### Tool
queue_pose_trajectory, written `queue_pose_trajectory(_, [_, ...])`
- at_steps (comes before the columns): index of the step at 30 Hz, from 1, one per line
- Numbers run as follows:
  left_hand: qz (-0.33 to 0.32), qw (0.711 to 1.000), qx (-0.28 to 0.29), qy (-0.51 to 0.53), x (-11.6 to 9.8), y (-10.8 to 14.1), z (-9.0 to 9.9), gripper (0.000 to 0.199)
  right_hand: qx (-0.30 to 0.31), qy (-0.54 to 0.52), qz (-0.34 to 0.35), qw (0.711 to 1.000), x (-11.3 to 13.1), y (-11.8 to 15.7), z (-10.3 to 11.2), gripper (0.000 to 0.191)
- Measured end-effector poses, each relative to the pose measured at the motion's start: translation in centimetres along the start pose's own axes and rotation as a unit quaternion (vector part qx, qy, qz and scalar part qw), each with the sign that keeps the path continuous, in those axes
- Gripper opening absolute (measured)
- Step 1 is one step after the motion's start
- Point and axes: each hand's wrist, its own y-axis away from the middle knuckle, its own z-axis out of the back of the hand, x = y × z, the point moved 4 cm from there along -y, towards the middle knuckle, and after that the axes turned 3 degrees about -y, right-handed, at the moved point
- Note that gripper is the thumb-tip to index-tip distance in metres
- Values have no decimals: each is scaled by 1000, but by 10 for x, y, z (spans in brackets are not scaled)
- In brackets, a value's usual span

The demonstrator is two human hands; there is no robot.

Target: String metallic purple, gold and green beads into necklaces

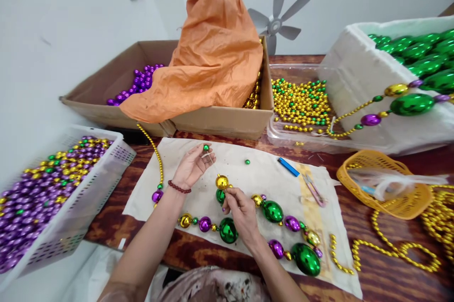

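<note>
White basket [122,154]: I see it heaped with purple, gold and green beads.
Cardboard box [220,123]: behind the cloth, with purple beads [142,79] inside and an orange sheet [216,60] draped over it.
Left hand [195,164]: I have thumb and finger narrowed on a small green bead [206,147], over the white cloth [269,174]; a red bracelet [179,187] rings the wrist.
Thread [212,160]: runs from that bead down towards the gold bead [222,182].
Right hand [241,212]: I have its fingertips pinched on the strand just below the gold bead.
Strand [228,230]: big green, purple and gold beads, lying on the cloth around my right hand and forearm.
Clear tray [271,132]: small gold and green beads, on the bench [198,254].
Blue tool [288,167]: on the cloth, near the snips [314,190].
Foam box [354,65]: large green beads inside.
Yellow basket [345,178]: a clear plastic bag [397,181] lies across it.
Gold bead string [379,231]: winds over the bench to the cloth's edge.
</note>
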Motion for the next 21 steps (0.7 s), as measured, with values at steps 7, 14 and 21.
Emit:
queue_pose_trajectory(7, [-53,997,13,-46,6,8,-2,28,-2,3,-2,1000,-1,0,5,22])
queue_pose_trajectory(14, [-74,995,4,-59,50,31,-11,33,-35,-34,-56,997,0,-9,2,34])
queue_pose_trajectory(21, [-122,989,-64,-60,46,32,-17,32,10,3,-70,998,7,-29,-7,25])
